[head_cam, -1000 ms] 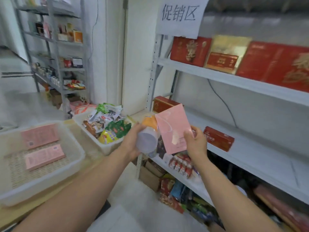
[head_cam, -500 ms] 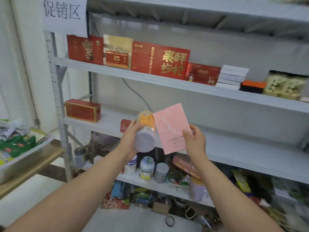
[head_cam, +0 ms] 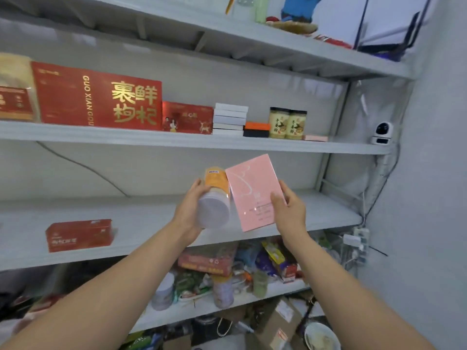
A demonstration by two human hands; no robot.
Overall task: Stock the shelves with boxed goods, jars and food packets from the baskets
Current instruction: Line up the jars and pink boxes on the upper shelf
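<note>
Left hand [head_cam: 188, 214] curled round jar [head_cam: 215, 198], orange label, pale lid facing camera, frame centre. Right hand [head_cam: 288, 210] pinches pink box [head_cam: 254, 192] at lower right edge, thumb on front; box tilted, touching jar. Both held before middle shelf [head_cam: 141, 218]. Small red box [head_cam: 79, 234] on it, lower left. Two matching jars [head_cam: 288, 123] on shelf above, right of centre

Looks like matt grey painted metal on the shelf [head_cam: 151, 141], smooth along its front edge. Gleams glossy and smooth on the pink box [head_cam: 250, 188], seemingly card under clear film, and on the cloudy plastic jar [head_cam: 214, 208] with its orange label. Reads as card with shiny gold foil lettering on the big red box [head_cam: 75, 97] near that shelf's left end.
</note>
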